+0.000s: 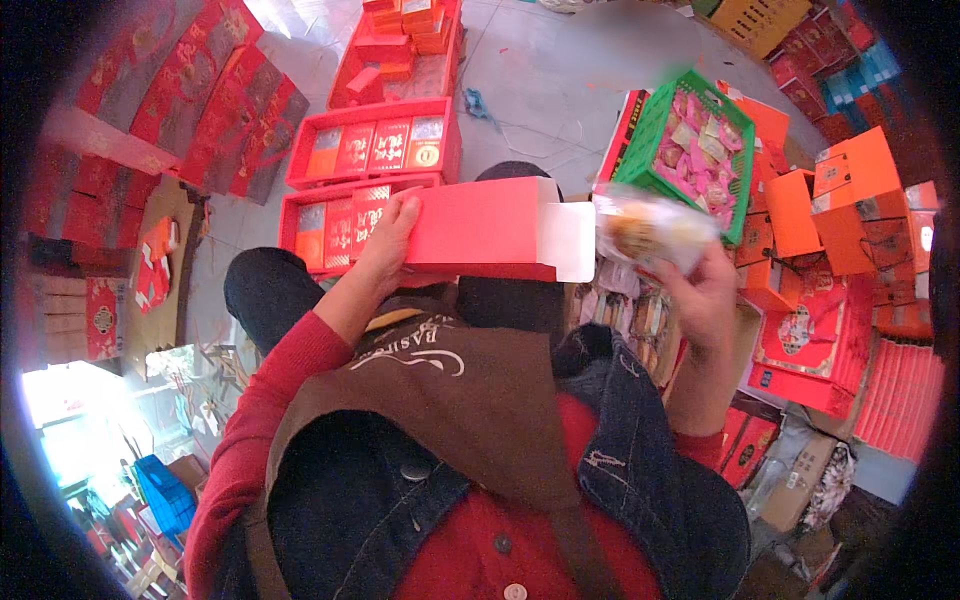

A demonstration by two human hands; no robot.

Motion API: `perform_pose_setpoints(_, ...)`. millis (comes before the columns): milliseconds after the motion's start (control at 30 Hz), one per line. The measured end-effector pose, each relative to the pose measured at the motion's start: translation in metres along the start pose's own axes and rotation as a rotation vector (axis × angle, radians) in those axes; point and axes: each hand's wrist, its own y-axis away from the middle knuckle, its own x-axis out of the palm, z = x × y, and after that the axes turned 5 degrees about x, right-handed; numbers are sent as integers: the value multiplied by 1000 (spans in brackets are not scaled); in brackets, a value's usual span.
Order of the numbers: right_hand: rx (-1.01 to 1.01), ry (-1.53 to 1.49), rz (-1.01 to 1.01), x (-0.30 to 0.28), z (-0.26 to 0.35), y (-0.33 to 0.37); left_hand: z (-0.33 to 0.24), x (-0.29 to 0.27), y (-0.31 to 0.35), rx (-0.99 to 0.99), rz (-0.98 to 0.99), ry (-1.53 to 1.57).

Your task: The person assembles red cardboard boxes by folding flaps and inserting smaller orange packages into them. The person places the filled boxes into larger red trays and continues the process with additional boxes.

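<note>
My left hand [398, 225] is closed on a long red carton [475, 225], gripping its left end. The carton lies level above my lap, and its right end has a white flap [570, 242] folded out. To the right of that flap, my right hand [700, 290] pinches a clear-wrapped package [655, 230] with something golden-brown inside, perhaps a pastry. The package is a little apart from the flap and slightly blurred. Beyond it stands a green plastic crate [735, 215] full of pink and pale wrapped packets [700, 140].
Red trays [300, 180] with red and orange boxes stand ahead to the left. Orange gift boxes [845, 200] are stacked at the right, beside a red box [815, 335]. Tall stacks of red packaging [200, 110] rise at the far left. A box of wrapped packets [625, 310] sits by my right forearm.
</note>
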Motion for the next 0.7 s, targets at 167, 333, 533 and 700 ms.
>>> perform_pose_setpoints(167,-635,891,90,64,19,-18,32,-35,0,-34,-6,56)
perform_pose_setpoints(333,-757,925,51,88,2,-14,45,-64,7,-57,-21,143)
perform_pose_setpoints(533,-725,1006,158,98,4,-16,60,-86,14,-50,-20,208)
perform_pose_setpoints(700,-749,1002,226,122,0,-22,48,-74,18,-49,-65,158)
